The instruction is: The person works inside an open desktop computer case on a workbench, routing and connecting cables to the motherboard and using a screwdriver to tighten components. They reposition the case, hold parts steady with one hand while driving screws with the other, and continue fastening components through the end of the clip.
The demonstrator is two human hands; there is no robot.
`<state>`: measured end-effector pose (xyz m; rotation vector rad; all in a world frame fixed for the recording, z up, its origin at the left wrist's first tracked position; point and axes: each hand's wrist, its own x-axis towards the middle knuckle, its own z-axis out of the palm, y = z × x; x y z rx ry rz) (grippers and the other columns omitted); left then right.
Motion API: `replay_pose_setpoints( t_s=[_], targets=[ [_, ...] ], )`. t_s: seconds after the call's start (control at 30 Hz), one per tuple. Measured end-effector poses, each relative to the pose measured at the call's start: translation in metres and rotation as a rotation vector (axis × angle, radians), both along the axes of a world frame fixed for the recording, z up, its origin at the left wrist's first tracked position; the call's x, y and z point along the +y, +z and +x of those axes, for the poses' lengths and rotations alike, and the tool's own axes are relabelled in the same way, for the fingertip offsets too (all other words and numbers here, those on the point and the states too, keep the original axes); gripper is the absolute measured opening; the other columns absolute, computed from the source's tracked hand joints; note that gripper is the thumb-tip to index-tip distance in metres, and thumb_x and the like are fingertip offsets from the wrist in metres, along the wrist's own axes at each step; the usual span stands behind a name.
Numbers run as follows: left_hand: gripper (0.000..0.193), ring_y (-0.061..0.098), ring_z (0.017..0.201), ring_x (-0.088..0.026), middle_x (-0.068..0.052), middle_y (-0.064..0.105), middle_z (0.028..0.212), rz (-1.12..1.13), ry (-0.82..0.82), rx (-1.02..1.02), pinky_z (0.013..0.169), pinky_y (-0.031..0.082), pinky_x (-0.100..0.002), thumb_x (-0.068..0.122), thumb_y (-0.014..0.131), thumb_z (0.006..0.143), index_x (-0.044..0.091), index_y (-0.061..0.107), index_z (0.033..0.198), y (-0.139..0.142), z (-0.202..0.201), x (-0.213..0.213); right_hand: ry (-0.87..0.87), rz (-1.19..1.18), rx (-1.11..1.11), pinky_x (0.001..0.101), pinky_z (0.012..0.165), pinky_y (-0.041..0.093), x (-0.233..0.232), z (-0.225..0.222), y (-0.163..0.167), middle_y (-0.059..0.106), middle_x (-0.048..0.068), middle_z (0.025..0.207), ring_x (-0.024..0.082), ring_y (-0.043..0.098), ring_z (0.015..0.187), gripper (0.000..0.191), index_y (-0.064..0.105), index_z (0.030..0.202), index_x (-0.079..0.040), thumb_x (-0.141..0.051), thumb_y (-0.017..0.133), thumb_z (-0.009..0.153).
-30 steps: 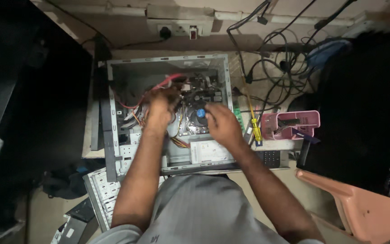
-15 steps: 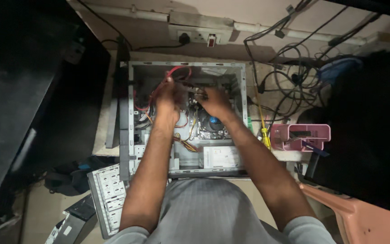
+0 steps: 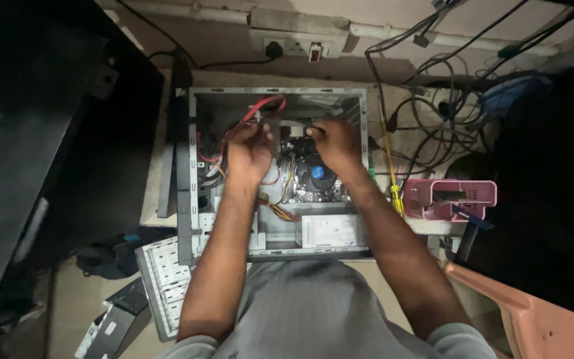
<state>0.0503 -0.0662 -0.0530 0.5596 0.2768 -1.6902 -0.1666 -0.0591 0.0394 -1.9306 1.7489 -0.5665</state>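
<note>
1. Both hands are inside the open computer case [image 3: 194, 166] on the desk.
2. Left hand [image 3: 250, 151] curled round the red cables [image 3: 260, 106].
3. Right hand [image 3: 337, 143] looks pinched on a dark cable, kinda dim there.
4. Pink basket [image 3: 450, 198] just beside the case.

White rectangular label [image 3: 330, 231] on the power supply [image 3: 360, 233], lower case [image 3: 192, 166].

1. The open grey computer case [image 3: 191, 174] is lying on its side on the counter, its insides facing up.
2. A red cable [image 3: 252, 113] is looping across its upper-left part.
3. A thin dark cable [image 3: 291, 123] is stretching between both hands.
</note>
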Motion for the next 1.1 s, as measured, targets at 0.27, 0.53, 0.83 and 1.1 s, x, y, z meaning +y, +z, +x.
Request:
replay_pose_setpoints(
  t_s=[0.27,0.53,0.83,1.1],
  targets=[
    [0.02,0.068,0.091,-0.024,-0.008,0.069,0.1,-0.083,-0.027,-0.215,0.08,0.057,-0.037,-0.003,0.063,0.089,0.009,0.068,0.104,-0.006,-0.003,-0.008,0.1,-0.103,-0.017,0.0521,0.094,0.051,0.05,0.03,-0.033,0.062,0.026,0.126,0.046,0.061,0.113,0.053,0.056,0.131,0.002,-0.015,0.072,0.084],
    [0.02,0.059,0.075,-0.017,0.001,0.066,0.092,0.019,-0.079,-0.382,0.065,0.05,-0.031,0.009,0.071,0.091,0.018,0.064,0.108,-0.007,-0.009,-0.012,0.017,-0.024,-0.026,0.0508,0.098,0.05,0.046,0.027,-0.039,0.063,0.023,0.123,0.044,0.061,0.115,0.046,0.056,0.13,-0.001,-0.005,0.068,0.085],
    [0.012,0.062,0.067,-0.016,-0.003,0.066,0.082,-0.064,-0.218,-0.448,0.058,0.049,-0.03,0.006,0.073,0.089,0.011,0.065,0.095,-0.004,-0.016,-0.004,0.06,-0.367,-0.108,0.0478,0.091,0.053,-0.024,-0.011,0.008,0.07,0.02,0.109,0.042,0.066,0.105,0.022,0.07,0.107,0.0,0.007,0.066,0.087],
    [0.021,0.076,0.079,-0.021,-0.009,0.078,0.087,-0.544,-0.313,-1.482,0.075,0.061,-0.039,0.024,0.07,0.081,0.006,0.076,0.091,0.011,-0.049,0.012,0.329,-0.041,-0.238,0.0363,0.093,0.054,-0.072,-0.061,0.033,0.076,0.018,0.116,0.027,0.073,0.107,0.04,0.073,0.119,-0.002,0.014,0.056,0.087]
  ],
)
